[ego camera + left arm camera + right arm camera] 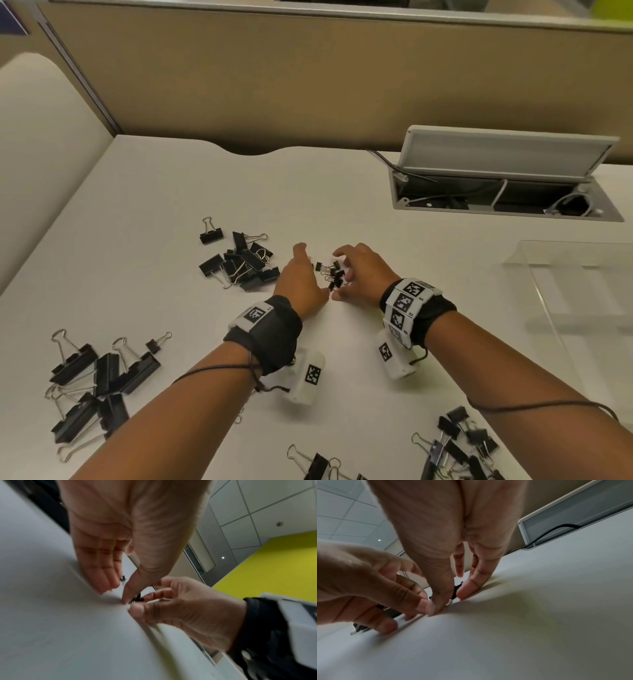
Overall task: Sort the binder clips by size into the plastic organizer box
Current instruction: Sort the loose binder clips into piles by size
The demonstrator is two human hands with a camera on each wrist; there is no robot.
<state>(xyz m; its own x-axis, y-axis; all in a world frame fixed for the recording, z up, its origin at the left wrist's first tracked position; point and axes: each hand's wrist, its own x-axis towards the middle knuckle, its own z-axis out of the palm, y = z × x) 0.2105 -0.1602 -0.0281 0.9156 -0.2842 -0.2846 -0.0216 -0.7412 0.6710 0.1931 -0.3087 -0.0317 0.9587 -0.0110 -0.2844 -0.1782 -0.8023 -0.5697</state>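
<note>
Both hands meet over the middle of the white desk [342,342]. I see my left hand [301,281] palm-inward, fingers straight and relaxed, its edge on the surface just left of a small cluster of tiny binder clips [332,274]. My right hand [363,277] arches over the cluster from the other side, fingers bent, tips at the desk. From the head view I cannot tell whether it grasps a clip. The left wrist view shows its thumb and forefinger closing on something dark. The right wrist view shows the thumbs nearly touching.

Four other piles lie well apart: medium clips [239,263] to the left, large clips [92,383] at the near left, and two more at the bottom edge. I cannot count single clips. The clear plastic organizer box [582,294] sits at the right.
</note>
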